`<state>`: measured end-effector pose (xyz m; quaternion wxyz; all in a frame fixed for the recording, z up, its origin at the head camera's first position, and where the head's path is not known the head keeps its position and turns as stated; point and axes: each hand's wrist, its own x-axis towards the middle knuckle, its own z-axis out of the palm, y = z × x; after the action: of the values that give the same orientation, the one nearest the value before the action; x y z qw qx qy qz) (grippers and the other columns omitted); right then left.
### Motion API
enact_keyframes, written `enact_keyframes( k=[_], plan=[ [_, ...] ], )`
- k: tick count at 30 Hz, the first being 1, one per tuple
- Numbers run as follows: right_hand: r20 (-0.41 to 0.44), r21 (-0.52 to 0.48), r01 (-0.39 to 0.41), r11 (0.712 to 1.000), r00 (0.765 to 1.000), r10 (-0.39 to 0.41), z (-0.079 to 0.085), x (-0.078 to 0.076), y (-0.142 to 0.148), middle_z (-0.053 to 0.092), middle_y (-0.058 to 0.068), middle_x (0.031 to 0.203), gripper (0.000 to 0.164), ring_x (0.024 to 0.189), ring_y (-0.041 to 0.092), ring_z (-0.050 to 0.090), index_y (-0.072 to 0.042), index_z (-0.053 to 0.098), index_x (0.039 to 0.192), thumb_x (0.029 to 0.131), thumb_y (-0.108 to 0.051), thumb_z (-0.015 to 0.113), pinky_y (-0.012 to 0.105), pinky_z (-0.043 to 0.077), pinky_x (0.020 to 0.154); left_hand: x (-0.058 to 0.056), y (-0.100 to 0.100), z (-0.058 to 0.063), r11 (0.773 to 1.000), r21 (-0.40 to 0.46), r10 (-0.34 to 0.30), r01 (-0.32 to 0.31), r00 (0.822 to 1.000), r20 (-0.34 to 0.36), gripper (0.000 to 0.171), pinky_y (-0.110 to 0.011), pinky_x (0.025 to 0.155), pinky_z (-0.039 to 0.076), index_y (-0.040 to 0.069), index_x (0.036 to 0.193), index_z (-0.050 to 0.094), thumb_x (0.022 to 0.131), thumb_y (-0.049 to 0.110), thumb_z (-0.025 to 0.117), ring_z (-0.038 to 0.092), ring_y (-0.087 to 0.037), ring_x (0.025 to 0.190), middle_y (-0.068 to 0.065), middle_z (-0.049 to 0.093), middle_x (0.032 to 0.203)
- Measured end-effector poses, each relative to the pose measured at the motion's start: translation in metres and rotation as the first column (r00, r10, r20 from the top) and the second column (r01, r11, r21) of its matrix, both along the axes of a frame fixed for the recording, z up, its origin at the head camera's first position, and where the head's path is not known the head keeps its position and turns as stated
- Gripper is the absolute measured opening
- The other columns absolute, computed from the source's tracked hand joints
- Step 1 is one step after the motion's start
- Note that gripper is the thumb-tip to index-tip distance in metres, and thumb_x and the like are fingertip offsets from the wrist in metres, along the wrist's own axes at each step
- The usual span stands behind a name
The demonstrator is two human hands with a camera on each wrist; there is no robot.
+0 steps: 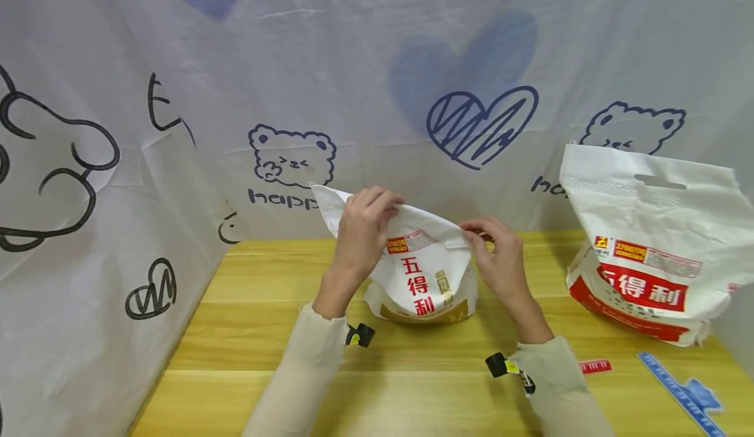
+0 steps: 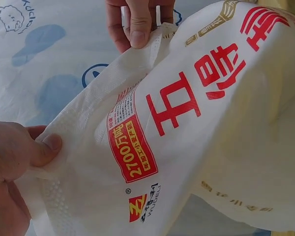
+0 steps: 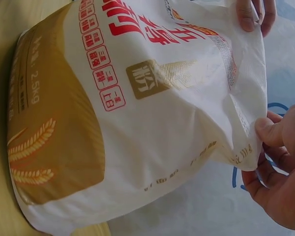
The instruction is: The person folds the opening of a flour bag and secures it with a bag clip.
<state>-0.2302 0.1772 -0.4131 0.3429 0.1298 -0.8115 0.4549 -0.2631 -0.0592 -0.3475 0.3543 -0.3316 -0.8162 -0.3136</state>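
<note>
A white flour bag [image 1: 421,277] with red lettering and a gold-brown lower band stands on the table in the head view. Its upper part is folded down toward the front, forming a slanting top edge. My left hand [image 1: 364,231] pinches this edge on the left, with a white corner poking out beyond the knuckles. At the right end of the edge, my right hand [image 1: 501,257] pinches the bag's corner between thumb and fingers. The left wrist view shows the left thumb [image 2: 50,146] pressed on the white material. Wheat ears and "2.5kg" show in the right wrist view.
A second flour bag [image 1: 636,224], with a red band and a handle slot, stands on the right of the wooden table [image 1: 253,352]. Before it lie a blue ruler [image 1: 677,384] and a small red strip [image 1: 596,366]. A printed cloth [image 1: 365,64] hangs behind and at the left.
</note>
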Motion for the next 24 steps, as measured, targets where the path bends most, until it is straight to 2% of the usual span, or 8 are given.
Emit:
enact_keyframes(
  k=[13, 24],
  plan=[
    [0.018, 0.101, -0.024, 0.995, 1.000, 0.022, 0.006, 0.014, 0.010, 0.070, 0.010, 0.106, 0.020, 0.096, 0.025, 0.068, -0.001, 0.074, 0.111, 0.094, 0.009, 0.068, 0.010, 0.048, 0.084, 0.001, 0.003, -0.003, 1.000, 0.004, 0.026, -0.026, 0.999, -0.034, 0.013, -0.043, 0.096, 0.046, 0.007, 0.101, 0.074, 0.093, -0.002, 0.070, 0.062, -0.023, 0.093, -0.004, 0.070, 0.100],
    [0.021, 0.239, -0.028, 0.970, 1.000, 0.024, 0.008, 0.036, 0.033, 0.071, 0.006, 0.109, 0.020, 0.097, 0.022, 0.067, -0.002, 0.072, 0.113, 0.093, 0.003, 0.070, 0.030, 0.057, 0.081, 0.003, 0.004, -0.005, 0.999, 0.009, 0.031, -0.030, 0.999, -0.033, 0.014, -0.043, 0.098, 0.045, 0.007, 0.102, 0.074, 0.093, -0.003, 0.070, 0.062, -0.024, 0.094, -0.005, 0.070, 0.102]
  ],
)
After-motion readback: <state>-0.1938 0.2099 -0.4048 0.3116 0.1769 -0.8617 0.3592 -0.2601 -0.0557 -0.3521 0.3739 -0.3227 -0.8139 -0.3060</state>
